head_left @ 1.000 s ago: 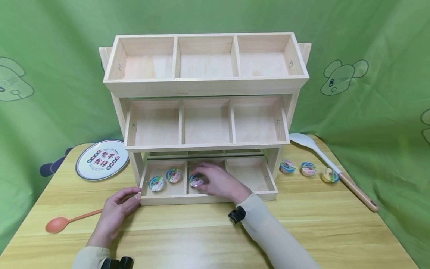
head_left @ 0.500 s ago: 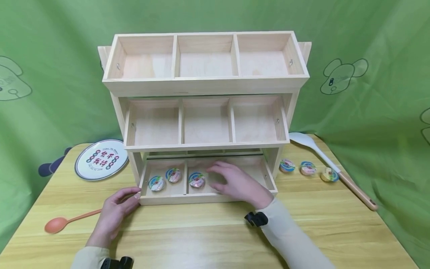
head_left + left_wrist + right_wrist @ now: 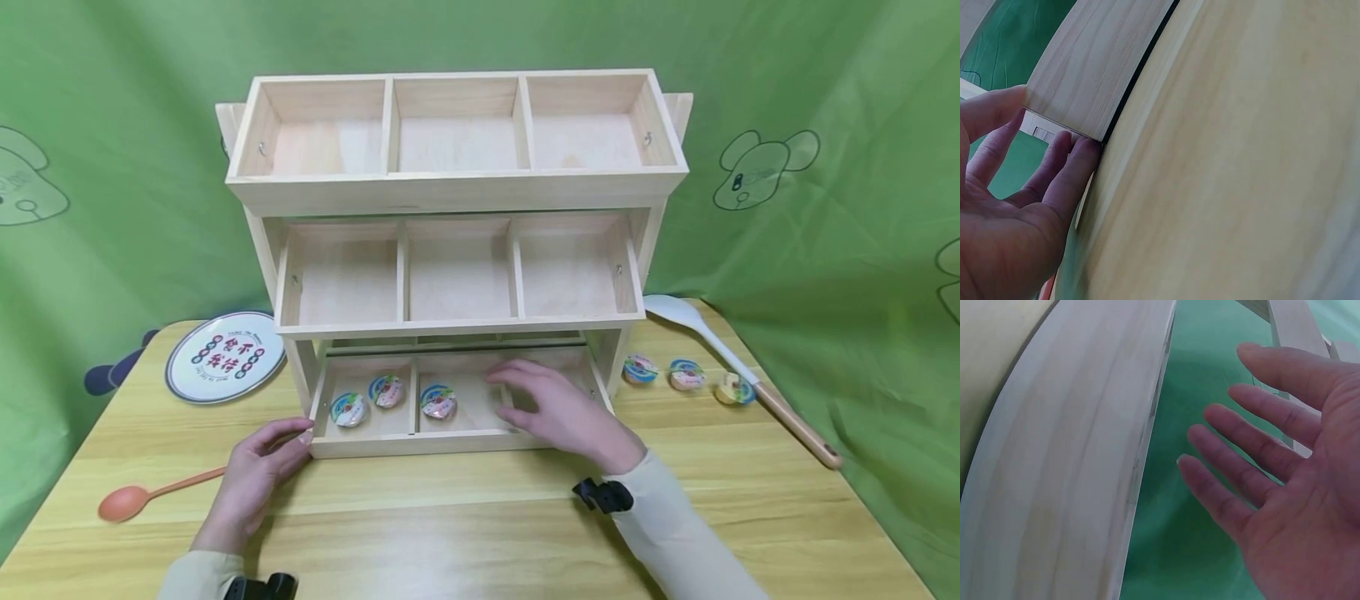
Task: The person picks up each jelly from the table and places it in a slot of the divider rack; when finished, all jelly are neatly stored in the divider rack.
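Note:
My left hand (image 3: 258, 475) rests its fingertips against the left front corner of the bottom drawer (image 3: 465, 443); in the left wrist view, fingers (image 3: 1072, 181) touch the end of the drawer front (image 3: 1100, 62). Nothing is in my right hand (image 3: 562, 412), whose loosely spread fingers hover over the drawer's right side, partly hiding that compartment. Two small jelly cups (image 3: 386, 391) with printed lids lie in the left compartment. A single jelly cup (image 3: 438, 402) sits in the middle one, left of my right hand.
Above stand a middle tray (image 3: 461, 325) and top tray (image 3: 457, 192) of the wooden rack, each with three compartments. Three more jelly cups (image 3: 686, 375) lie at right, beside a white ladle-like utensil (image 3: 795, 423). At left are a round plate (image 3: 225, 358) and an orange spoon (image 3: 123, 503).
My right hand has let go of the jelly cup in the middle compartment and moved to the right, its fingers opening. The left hand stays at the drawer corner.

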`<state>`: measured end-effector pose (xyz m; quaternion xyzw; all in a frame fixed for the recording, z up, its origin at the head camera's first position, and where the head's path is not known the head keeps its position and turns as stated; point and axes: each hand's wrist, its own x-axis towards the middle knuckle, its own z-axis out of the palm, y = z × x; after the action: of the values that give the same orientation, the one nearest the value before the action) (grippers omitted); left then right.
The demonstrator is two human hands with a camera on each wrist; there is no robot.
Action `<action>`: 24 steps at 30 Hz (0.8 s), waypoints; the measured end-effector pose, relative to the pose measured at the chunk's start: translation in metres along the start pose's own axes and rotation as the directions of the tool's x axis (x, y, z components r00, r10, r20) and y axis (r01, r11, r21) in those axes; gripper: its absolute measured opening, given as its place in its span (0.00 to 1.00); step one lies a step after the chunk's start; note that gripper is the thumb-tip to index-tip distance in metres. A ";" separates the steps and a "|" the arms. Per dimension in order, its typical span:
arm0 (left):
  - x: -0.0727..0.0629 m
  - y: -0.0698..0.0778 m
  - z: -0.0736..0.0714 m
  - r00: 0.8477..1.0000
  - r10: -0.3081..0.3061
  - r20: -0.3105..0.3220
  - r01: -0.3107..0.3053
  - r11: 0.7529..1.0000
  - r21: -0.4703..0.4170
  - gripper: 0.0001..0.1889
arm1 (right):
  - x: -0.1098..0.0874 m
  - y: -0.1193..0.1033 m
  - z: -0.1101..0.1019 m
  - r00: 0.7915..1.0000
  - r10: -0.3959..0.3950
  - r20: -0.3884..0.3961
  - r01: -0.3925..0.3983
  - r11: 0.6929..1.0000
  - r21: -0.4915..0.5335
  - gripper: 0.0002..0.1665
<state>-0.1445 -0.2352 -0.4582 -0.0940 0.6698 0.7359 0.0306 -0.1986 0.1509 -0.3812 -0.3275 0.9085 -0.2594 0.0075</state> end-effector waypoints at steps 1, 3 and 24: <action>0.000 0.000 0.000 1.000 0.000 0.000 0.000 1.000 0.000 0.12 | -0.001 0.001 -0.001 1.000 0.003 -0.002 -0.003 1.000 0.003 0.28; 0.000 0.000 0.000 1.000 -0.001 -0.002 0.001 1.000 0.000 0.12 | -0.003 0.003 -0.001 1.000 0.012 -0.003 -0.012 1.000 0.010 0.28; 0.001 0.000 -0.001 1.000 -0.001 0.000 0.001 1.000 -0.011 0.12 | -0.022 0.020 -0.013 0.998 0.039 -0.047 -0.040 0.999 -0.013 0.29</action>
<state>-0.1457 -0.2360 -0.4587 -0.0947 0.6658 0.7394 0.0305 -0.1958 0.1833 -0.3826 -0.3034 0.9165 -0.2605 -0.0107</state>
